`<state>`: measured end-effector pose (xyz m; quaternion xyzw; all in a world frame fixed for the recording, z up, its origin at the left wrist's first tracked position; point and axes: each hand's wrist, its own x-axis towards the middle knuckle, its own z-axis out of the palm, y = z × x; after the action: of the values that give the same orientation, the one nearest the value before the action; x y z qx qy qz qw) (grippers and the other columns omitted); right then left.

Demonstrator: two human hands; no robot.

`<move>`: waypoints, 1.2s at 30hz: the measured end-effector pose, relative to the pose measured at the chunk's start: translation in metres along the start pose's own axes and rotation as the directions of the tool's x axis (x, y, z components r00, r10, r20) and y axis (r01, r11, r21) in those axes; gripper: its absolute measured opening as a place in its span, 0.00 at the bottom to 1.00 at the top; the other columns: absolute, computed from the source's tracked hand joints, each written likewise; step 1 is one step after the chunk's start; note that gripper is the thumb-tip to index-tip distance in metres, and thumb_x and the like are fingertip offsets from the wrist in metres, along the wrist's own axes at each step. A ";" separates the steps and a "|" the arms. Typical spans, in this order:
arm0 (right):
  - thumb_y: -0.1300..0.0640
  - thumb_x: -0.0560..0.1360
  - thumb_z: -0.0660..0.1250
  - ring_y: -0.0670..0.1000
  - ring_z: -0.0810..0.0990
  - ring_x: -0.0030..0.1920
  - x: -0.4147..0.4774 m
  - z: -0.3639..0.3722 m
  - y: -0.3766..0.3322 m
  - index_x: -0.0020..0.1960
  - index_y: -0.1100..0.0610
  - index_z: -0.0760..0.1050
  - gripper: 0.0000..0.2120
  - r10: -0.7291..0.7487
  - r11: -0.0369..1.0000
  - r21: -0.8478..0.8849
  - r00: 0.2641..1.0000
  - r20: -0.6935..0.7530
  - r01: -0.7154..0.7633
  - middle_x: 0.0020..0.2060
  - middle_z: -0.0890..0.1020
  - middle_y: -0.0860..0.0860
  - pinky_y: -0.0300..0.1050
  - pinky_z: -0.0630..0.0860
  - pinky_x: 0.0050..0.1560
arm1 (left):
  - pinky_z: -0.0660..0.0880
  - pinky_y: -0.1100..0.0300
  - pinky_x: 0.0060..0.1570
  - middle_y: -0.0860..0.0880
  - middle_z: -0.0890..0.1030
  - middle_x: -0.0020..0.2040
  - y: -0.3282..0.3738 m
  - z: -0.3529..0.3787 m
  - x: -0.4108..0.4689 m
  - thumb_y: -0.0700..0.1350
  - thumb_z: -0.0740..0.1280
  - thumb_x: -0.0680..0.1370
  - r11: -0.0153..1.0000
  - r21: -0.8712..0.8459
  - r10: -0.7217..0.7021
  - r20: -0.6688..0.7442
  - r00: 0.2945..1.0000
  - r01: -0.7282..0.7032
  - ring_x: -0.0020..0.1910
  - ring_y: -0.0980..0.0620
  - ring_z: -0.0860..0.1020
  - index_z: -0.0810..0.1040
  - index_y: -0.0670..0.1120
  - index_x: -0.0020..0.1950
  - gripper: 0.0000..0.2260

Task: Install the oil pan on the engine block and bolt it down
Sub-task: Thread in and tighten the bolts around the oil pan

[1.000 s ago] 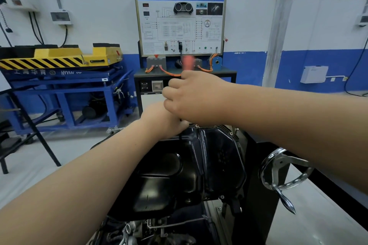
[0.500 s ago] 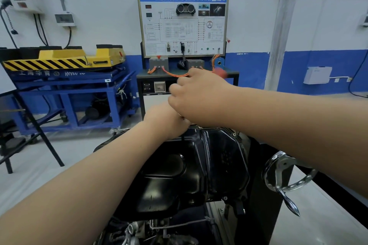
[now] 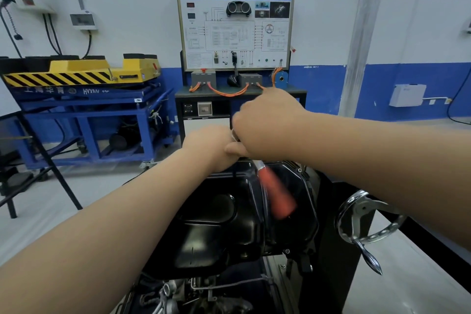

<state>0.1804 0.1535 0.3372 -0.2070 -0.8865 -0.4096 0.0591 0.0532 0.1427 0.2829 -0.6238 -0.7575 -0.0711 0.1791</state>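
Note:
The black oil pan [image 3: 229, 222] lies on the engine block [image 3: 193, 296], with bolts showing along its right rim. Both hands meet at the pan's far edge. My right hand [image 3: 267, 125] is curled round the head of a wrench whose orange-red handle [image 3: 276, 192] is blurred and points down toward me over the pan. My left hand [image 3: 211, 150] sits just under it at the far rim, its fingers hidden behind the back of the hand.
The engine stand's chrome hand wheel [image 3: 367, 216] sticks out just right of the pan, under my right forearm. Beyond stand a training board on a bench [image 3: 234, 33], a blue cart with a yellow striped top [image 3: 76, 76], and black frame legs [image 3: 38, 160] at the left.
The wrench handle has swung round clockwise: up a second ago, to the right half a second ago, now down toward me. Both hands stay at the pan's far edge.

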 end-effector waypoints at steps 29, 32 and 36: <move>0.45 0.78 0.55 0.51 0.70 0.33 0.022 -0.006 0.008 0.40 0.53 0.70 0.15 -0.071 0.994 -0.086 0.997 -0.022 0.069 0.34 0.69 0.48 0.46 0.66 0.38 | 0.69 0.58 0.33 0.48 0.78 0.41 -0.030 -0.004 0.026 0.49 0.55 0.78 0.956 0.046 0.290 0.019 0.957 -0.290 0.39 0.47 0.74 0.70 0.47 0.37 0.12; 0.35 0.76 0.51 0.51 0.66 0.27 0.024 -0.005 -0.001 0.30 0.53 0.62 0.25 0.203 0.964 0.147 0.969 0.144 -0.224 0.28 0.67 0.50 0.42 0.66 0.29 | 0.77 0.50 0.45 0.46 0.77 0.41 -0.028 -0.005 0.030 0.44 0.54 0.76 0.941 0.047 0.323 0.160 0.933 -0.334 0.44 0.44 0.76 0.64 0.48 0.33 0.11; 0.49 0.78 0.57 0.52 0.74 0.43 0.022 -0.002 0.009 0.45 0.54 0.71 0.10 -0.068 0.997 0.027 0.998 -0.005 0.068 0.44 0.75 0.49 0.47 0.70 0.38 | 0.75 0.53 0.43 0.51 0.70 0.33 -0.030 -0.007 0.032 0.48 0.57 0.77 0.920 0.020 0.387 0.093 0.917 -0.391 0.39 0.45 0.72 0.61 0.51 0.30 0.15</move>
<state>0.1641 0.1638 0.3508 -0.1752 -0.8984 -0.3997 0.0497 0.0207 0.1632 0.3040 -0.7608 -0.6267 0.0079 0.1684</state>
